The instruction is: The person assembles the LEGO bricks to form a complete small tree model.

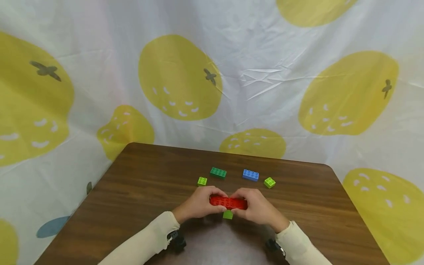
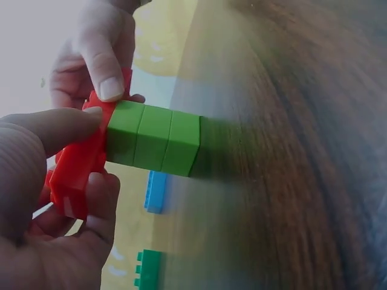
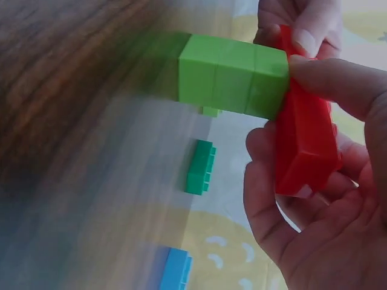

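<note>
Two red toy building bricks lie end to end across the top of a stack (image 2: 154, 139) of three light green bricks. My left hand (image 1: 199, 202) pinches the left red brick (image 1: 218, 201), its thumb on the near side and fingers around the far side. From the other end, my right hand (image 1: 259, 207) grips the right red brick (image 3: 307, 142) in the same way. Both thumbs come close together near the middle, right by the top of the green stack. In the head view the hands and red bricks hide most of that stack, which stands upright over the table.
Behind the hands on the brown wooden table (image 1: 159, 165) lie a dark green brick (image 1: 218, 172), a blue brick (image 1: 250, 175) and two small lime bricks, one at left (image 1: 202, 181) and one at right (image 1: 269, 182). A fruit-print curtain (image 1: 258, 103) hangs around the table.
</note>
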